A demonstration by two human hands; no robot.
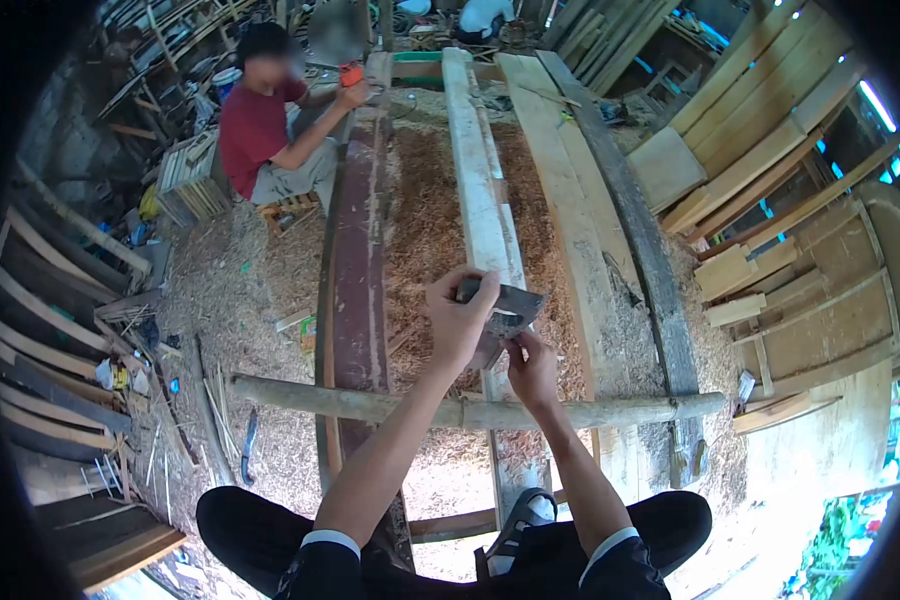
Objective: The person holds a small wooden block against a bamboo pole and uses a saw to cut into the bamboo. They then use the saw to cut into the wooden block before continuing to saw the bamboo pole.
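Observation:
A dark, flat, block-like piece (pixel 518 303) with a worn, lighter patch on its face is held tilted over a long pale board. Its exact kind I cannot make out. My left hand (pixel 457 315) is closed on its left end, thumb across the near face. My right hand (pixel 535 372) is pinched at its lower edge, and the fingertips partly hide what they touch there. Just behind the piece runs the long whitish board (pixel 480 190), stretching away from me. Below my hands a round wooden pole (pixel 415 409) lies crosswise.
Left of me lies a reddish-brown plank (pixel 360 260); to the right are pale planks (pixel 575 220) and a dark beam (pixel 625 200). A person in a red shirt (pixel 255 135) sits at left holding an orange tool (pixel 351 74). Wood shavings (pixel 420 210) cover the ground.

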